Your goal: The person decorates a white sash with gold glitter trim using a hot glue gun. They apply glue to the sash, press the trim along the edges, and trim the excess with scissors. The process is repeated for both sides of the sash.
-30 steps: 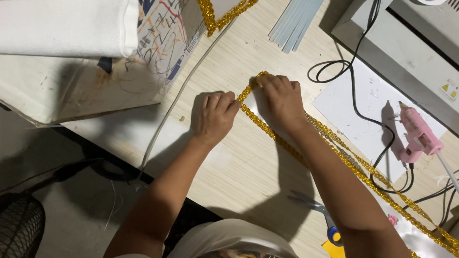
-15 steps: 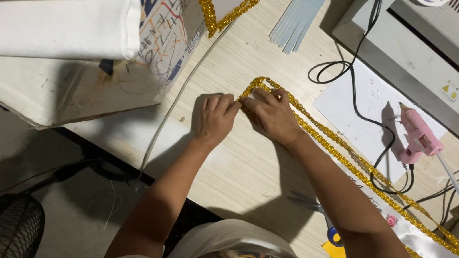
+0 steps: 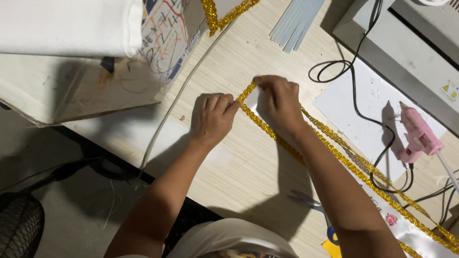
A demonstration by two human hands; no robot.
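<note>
Pressing the gold glitter trim (image 3: pixel 275 131) between both grips, my right hand (image 3: pixel 278 103) has slid back beside my left hand (image 3: pixel 212 118), pinching the corner, pink glue gun (image 3: pixel 420 135) idle on the table (image 3: pixel 237 164).

The glue gun (image 3: pixel 420 135) is lying on the table (image 3: pixel 220 162), and around it: the sheet of paper (image 3: pixel 359 103) is lying under it, the machine (image 3: pixel 451 50) is standing behind it, the trim (image 3: pixel 363 170) is running before it, and both hands are resting to its left
</note>
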